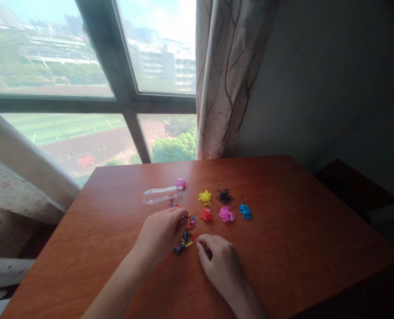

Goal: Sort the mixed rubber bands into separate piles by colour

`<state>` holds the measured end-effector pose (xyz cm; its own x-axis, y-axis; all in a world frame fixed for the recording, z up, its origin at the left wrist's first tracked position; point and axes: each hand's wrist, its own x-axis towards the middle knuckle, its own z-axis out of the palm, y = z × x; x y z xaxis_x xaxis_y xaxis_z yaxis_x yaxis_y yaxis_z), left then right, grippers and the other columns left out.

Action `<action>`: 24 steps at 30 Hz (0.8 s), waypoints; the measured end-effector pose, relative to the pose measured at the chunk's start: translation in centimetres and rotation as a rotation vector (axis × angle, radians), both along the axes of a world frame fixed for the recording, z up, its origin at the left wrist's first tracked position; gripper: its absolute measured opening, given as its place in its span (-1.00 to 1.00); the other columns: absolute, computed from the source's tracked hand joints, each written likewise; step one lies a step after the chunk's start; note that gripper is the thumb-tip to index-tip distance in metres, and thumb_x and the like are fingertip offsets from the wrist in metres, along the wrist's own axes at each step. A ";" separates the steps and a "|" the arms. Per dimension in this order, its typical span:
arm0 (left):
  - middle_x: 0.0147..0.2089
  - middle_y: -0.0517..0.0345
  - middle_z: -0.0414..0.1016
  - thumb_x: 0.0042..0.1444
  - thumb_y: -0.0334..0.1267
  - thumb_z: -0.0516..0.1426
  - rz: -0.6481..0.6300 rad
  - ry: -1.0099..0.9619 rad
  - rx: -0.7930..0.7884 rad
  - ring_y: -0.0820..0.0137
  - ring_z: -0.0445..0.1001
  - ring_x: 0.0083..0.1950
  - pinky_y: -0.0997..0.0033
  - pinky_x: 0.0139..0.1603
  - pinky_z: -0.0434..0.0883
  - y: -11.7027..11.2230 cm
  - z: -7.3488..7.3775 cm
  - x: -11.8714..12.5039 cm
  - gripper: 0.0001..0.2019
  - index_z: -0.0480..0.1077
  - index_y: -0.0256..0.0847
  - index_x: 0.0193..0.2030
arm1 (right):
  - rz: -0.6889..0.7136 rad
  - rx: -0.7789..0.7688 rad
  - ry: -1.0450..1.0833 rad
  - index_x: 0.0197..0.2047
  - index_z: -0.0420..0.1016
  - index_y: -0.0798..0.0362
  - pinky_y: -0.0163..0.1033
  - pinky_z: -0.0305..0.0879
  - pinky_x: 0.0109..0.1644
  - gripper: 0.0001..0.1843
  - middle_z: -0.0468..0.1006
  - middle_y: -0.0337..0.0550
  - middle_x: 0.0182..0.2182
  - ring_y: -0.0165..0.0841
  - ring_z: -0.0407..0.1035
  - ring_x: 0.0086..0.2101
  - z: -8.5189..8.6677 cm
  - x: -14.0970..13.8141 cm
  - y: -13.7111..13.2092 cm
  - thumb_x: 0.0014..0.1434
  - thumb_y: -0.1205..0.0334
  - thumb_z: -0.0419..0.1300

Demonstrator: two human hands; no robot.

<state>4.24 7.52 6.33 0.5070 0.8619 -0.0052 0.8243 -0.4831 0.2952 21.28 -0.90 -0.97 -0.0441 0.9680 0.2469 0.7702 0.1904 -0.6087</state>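
My left hand [161,228] reaches over a mixed pile of small coloured rubber bands [192,220], fingers bent and pressed together. Whatever its fingertips hold is hidden. Close by on the right, my right hand [220,257] rests low over the table with thumb and forefinger pinched; I cannot make out anything between them. More mixed bands [185,241] lie between the two hands. Beyond them are single-colour heaps: red bands [206,215], yellow bands [205,198], black bands [224,196], pink bands [226,214] and blue bands [245,211].
A clear plastic tube-like container [161,195] lies on its side behind my left hand, with a pink lump [181,182] by its end. The brown wooden table [299,230] meets a window [126,102] at the back. Patterned curtains [230,79] hang at both sides.
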 end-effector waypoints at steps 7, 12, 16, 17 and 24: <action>-0.28 0.20 0.58 0.30 -0.24 -0.01 0.042 -0.123 -0.041 0.37 0.53 -0.30 0.48 -0.32 0.30 -4.4 -2.9 -2.2 -0.79 0.45 -0.08 -0.23 | 0.010 0.007 -0.021 -0.34 0.44 -0.01 -0.30 0.02 -0.34 -0.84 0.51 -0.29 -0.47 -0.39 0.36 -0.44 0.0 -0.1 -0.1 0.22 0.39 0.10; -0.29 0.20 0.58 0.28 -0.31 -0.03 0.028 -0.146 -0.028 0.39 0.56 -0.30 0.51 -0.33 0.34 -6.6 -4.5 -3.2 -0.77 0.46 -0.06 -0.16 | 0.013 -0.015 -0.021 -0.35 0.43 -0.01 -0.30 0.00 -0.34 -0.84 0.50 -0.29 -0.47 -0.40 0.35 -0.43 0.0 -0.1 -0.1 0.20 0.41 0.10; -0.32 0.19 0.58 0.29 -0.29 -0.03 0.047 -0.116 -0.009 0.36 0.57 -0.32 0.48 -0.34 0.37 -7.4 -5.4 -3.7 -0.76 0.46 -0.07 -0.17 | 0.011 -0.013 -0.028 -0.35 0.43 -0.01 -0.30 -0.01 -0.34 -0.84 0.49 -0.30 -0.47 -0.40 0.34 -0.43 0.1 -0.2 -0.1 0.20 0.41 0.10; -0.31 0.19 0.58 0.30 -0.28 -0.04 0.052 -0.114 -0.010 0.36 0.57 -0.32 0.48 -0.33 0.37 -7.4 -5.6 -3.7 -0.76 0.46 -0.07 -0.18 | 0.010 -0.010 -0.032 -0.36 0.42 -0.01 -0.30 -0.01 -0.34 -0.84 0.49 -0.30 -0.48 -0.40 0.34 -0.44 0.1 -0.2 -0.2 0.20 0.41 0.10; -0.28 0.19 0.59 0.29 -0.30 -0.03 0.049 -0.146 -0.043 0.37 0.58 -0.29 0.51 -0.32 0.38 -7.4 -5.6 -3.3 -0.75 0.47 -0.04 -0.12 | 0.020 0.006 -0.056 -0.33 0.44 -0.01 -0.29 0.02 -0.34 -0.84 0.49 -0.30 -0.47 -0.39 0.35 -0.43 0.2 -0.3 -0.2 0.20 0.41 0.10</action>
